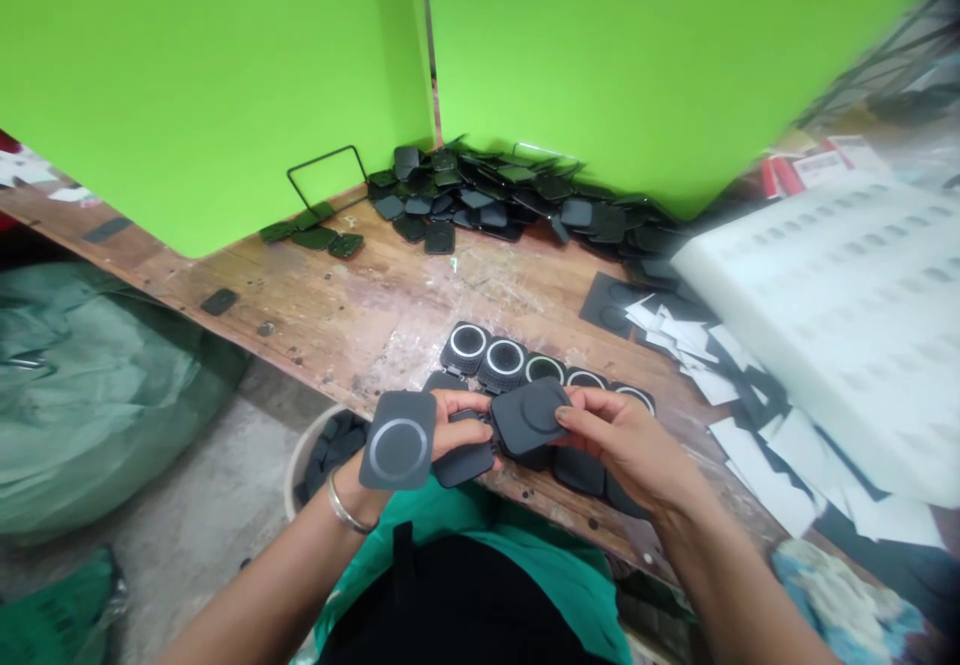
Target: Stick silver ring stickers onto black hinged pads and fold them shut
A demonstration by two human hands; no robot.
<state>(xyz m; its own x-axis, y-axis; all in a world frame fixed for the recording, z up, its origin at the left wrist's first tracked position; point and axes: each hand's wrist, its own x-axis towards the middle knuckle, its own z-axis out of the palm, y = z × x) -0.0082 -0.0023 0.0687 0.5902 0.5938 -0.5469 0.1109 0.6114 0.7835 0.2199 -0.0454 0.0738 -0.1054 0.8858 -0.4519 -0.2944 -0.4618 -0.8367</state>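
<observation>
My left hand (450, 425) is closed on a hinged black folding pad (463, 457) that looks like a folding wireless charger, thumb on top. Its other half, a dark rounded square with a faint circle (529, 415), tilts up to the right. My right hand (611, 435) pinches that half's right edge between thumb and fingers. A dark grey square with a paler ring (397, 440) lies over the back of my left hand, near a silver bangle (349, 505). Just beyond my hands is a row of similar opened pads with white rings (505, 355) on the wooden table (375, 295).
Loose black squares (510, 190) are heaped against the green panels (600, 55). White paper pieces (780, 470) and a white foam block (840, 315) are at the right. A bucket of dark pieces (296, 470) stands below the table edge, near a green sack (97, 395).
</observation>
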